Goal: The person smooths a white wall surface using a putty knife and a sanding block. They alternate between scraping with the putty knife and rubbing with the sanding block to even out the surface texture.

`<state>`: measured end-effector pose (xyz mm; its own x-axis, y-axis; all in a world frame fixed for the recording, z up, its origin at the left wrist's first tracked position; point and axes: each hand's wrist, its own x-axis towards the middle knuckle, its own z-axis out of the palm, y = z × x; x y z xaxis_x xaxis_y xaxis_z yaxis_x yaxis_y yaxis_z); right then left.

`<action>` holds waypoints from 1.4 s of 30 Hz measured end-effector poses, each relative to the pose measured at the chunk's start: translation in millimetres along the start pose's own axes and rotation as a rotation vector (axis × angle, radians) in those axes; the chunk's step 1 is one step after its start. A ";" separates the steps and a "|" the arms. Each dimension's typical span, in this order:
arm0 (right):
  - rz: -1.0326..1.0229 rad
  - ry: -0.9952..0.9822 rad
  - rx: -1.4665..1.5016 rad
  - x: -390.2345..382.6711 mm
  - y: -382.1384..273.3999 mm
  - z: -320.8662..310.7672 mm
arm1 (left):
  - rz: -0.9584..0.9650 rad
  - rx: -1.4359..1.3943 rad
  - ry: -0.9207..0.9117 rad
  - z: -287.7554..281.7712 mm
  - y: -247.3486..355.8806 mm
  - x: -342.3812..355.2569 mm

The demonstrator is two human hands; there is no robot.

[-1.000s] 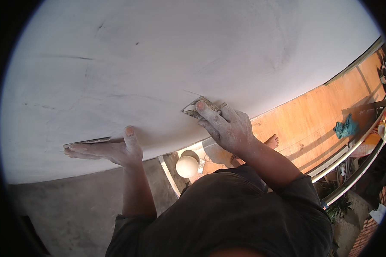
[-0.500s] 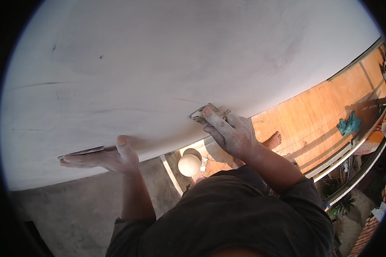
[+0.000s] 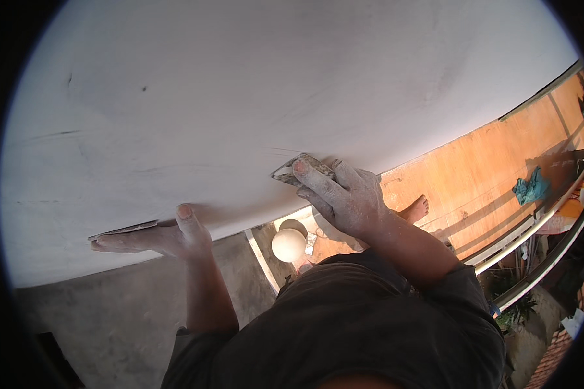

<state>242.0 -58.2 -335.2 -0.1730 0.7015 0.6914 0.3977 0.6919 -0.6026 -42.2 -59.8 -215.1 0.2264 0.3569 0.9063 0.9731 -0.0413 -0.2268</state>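
Observation:
Before me rises a white, smoothly coated wall (image 3: 207, 97) with a few dark marks. My right hand (image 3: 350, 198), dusted with white, grips a flat metal putty knife (image 3: 304, 167). Its index finger presses along the stained blade, which lies tilted against the wall. Lower on the left, my left hand (image 3: 159, 238) has its fingers stretched out and its thumb raised. A thin flat plate (image 3: 126, 229), seen nearly edge-on, rests along those fingers close to the wall; how it is held underneath is hidden.
A round pale container (image 3: 288, 246) stands on the floor below. My bare foot (image 3: 415, 209) is on orange tiles (image 3: 474, 175). To the right run a curved railing (image 3: 538, 223) and a crumpled teal cloth (image 3: 531, 187). Grey floor (image 3: 130, 311) spreads at lower left.
My right hand has slid slightly left along the wall with the putty knife. My left hand and its plate have stayed almost where they were.

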 end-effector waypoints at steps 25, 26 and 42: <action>0.068 0.031 -0.001 37.2 -27.7 -21.6 | -0.031 0.007 -0.012 3.5 6.3 6.9; 0.123 0.019 0.027 38.0 -29.2 -22.0 | -0.017 0.002 0.000 3.5 6.5 6.7; 0.117 0.042 -0.091 50.8 -43.3 -31.3 | -0.074 0.018 -0.019 6.4 10.4 5.0</action>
<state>244.2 -57.9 -261.5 -0.0837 0.7673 0.6358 0.4936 0.5862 -0.6424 -31.2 -52.5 -215.2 0.1531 0.3764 0.9137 0.9861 0.0025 -0.1663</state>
